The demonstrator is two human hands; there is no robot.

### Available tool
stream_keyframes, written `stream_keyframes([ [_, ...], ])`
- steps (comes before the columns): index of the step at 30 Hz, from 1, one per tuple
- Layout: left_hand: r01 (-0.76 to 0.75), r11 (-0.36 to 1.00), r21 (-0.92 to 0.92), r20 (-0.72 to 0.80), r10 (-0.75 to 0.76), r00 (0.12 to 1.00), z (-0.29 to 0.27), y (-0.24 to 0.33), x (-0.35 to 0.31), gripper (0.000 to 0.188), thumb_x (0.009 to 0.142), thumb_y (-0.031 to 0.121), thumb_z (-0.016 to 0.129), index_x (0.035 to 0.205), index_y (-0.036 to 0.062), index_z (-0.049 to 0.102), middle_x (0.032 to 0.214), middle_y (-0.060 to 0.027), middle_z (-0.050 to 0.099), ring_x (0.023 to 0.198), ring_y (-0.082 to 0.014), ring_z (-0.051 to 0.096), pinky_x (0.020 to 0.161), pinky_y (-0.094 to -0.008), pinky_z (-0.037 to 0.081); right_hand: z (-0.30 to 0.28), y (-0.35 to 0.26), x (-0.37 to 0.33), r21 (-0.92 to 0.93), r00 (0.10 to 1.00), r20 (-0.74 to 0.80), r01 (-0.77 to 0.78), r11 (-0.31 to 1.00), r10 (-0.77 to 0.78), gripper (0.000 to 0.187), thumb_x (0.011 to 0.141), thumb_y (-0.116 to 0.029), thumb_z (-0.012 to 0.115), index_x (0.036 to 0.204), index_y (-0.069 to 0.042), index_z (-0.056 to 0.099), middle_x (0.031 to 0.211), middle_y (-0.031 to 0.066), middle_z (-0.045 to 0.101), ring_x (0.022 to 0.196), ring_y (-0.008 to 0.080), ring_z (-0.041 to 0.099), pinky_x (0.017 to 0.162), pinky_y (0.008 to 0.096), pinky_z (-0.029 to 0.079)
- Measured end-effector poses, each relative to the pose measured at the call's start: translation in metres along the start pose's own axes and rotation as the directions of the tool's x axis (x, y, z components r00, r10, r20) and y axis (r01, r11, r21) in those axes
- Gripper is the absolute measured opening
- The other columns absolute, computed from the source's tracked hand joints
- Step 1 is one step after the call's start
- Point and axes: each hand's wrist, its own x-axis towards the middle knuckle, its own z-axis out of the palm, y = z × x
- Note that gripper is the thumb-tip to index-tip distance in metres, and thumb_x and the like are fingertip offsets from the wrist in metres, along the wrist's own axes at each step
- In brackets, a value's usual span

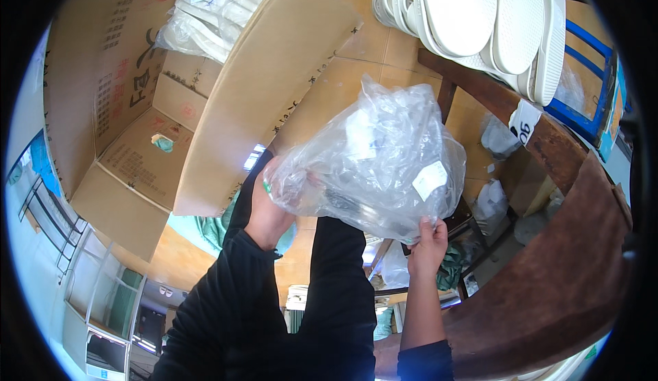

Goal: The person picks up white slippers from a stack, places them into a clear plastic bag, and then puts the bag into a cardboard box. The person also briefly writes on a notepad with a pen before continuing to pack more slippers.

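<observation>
A clear, crumpled plastic bag (pixel 391 148) is stretched out in front of me, with a white label (pixel 430 179) on its right side. What lies inside, if anything, I cannot make out through the creases. My right hand (pixel 428 242) pinches the bag's lower right edge between thumb and fingers. On the other side, my left hand (pixel 269 199) grips the bag's left end, its fingers partly hidden by the plastic.
At left stands an open cardboard carton (pixel 226 127) holding a plastic-wrapped bundle (pixel 219 11) of long white pieces. White shoe soles (pixel 459 11) are stacked at upper right, near a brown wooden table edge (pixel 548 134). A blue metal frame (pixel 589 72) is beyond, and bagged items (pixel 491 206) lie beneath.
</observation>
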Motion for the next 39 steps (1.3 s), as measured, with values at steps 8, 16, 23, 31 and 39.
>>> stream_keyframes([
  [8,0.032,0.967,-0.253,0.022,-0.027,0.999,-0.012,0.057,-0.019,0.017,0.099,0.019,0.059,0.112,0.0086,0.059,0.092,-0.0019,0.061,0.078,-0.0149,0.059,0.066,-0.0295,0.049,0.045,-0.026,-0.016,-0.253,0.865,0.181,0.501,0.828,-0.468,0.049,0.09,-0.014,0.074,0.132,-0.001,0.052,0.12,0.016,0.064,0.11,0.0257,0.061,0.102,0.0368,0.046],
  [16,-0.413,0.463,0.784,0.393,0.144,0.908,0.007,0.063,-0.046,0.015,0.087,-0.006,0.063,0.1,0.0028,0.063,0.094,-0.0062,0.065,0.08,-0.0194,0.066,0.069,-0.0297,0.051,0.021,0.045,0.057,-0.97,0.919,0.212,0.239,-0.042,0.334,0.041,0.085,-0.024,0.065,0.118,0.0,0.065,0.118,0.0278,0.066,0.118,0.0428,0.061,0.102,0.0488,0.047],
  [23,-0.525,0.179,0.832,0.529,0.031,0.848,0.0,0.036,-0.061,0.047,0.08,-0.005,0.064,0.126,0.0067,0.063,0.099,-0.01,0.06,0.082,-0.0291,0.065,0.071,-0.0364,0.054,-0.027,0.123,-0.037,-0.995,0.989,-0.057,-0.067,0.072,0.134,0.046,0.082,-0.024,0.07,0.114,0.008,0.063,0.114,0.0291,0.065,0.11,0.0448,0.063,0.1,0.0481,0.048],
  [31,-0.685,0.225,0.693,0.721,-0.195,0.665,0.017,0.002,-0.069,0.038,0.074,-0.001,0.068,0.111,0.0052,0.068,0.128,-0.0131,0.059,0.117,-0.036,0.059,0.1,-0.0442,0.047,0.085,-0.007,-0.06,-0.315,0.888,0.459,0.123,0.941,0.038,0.043,0.094,-0.013,0.066,0.133,0.002,0.055,0.097,0.0076,0.066,0.086,0.0152,0.063,0.077,0.0305,0.052],
  [39,-0.614,-0.095,0.784,0.618,0.219,0.755,0.01,0.048,-0.022,0.045,0.072,-0.006,0.068,0.115,0.0064,0.068,0.129,-0.0177,0.059,0.119,-0.0394,0.057,0.103,-0.0428,0.047,0.061,-0.023,-0.048,-0.051,0.871,0.481,-0.086,0.995,0.1,0.018,0.088,0.003,0.053,0.102,-0.003,0.065,0.076,-0.0029,0.058,0.06,0.0027,0.048,0.054,0.0213,0.039],
])
